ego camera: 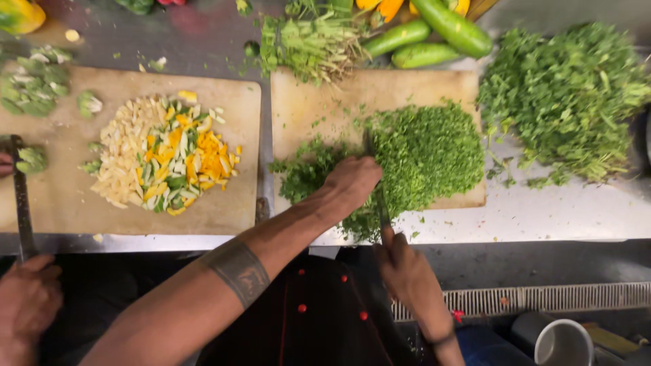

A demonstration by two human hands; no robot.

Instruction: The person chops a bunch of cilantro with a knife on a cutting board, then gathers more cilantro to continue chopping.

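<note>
Step in hand: chopping green herbs; by my judgement well along, since a large fine pile is already cut.
Right hand (pixel 407 268): closed around the handle of a knife (pixel 380 196), blade lying in the herbs.
Left hand (pixel 352 181): pressed flat on the blade's back, fingers together, holding nothing else.
Chopped herbs (pixel 427 152): heaped on the right cutting board (pixel 319 102) on the table (pixel 556 210); coarser leaves (pixel 305 169) lie just beside the left hand.
Next move calls for: rocking the blade through the coarser leaves, fingertips kept off the edge.
Nearby: uncut herb pile (pixel 566 95), cucumbers (pixel 434 34), diced vegetables (pixel 166 152) on another board, where a co-worker's hand (pixel 27 298) holds a second knife (pixel 20 196).
</note>
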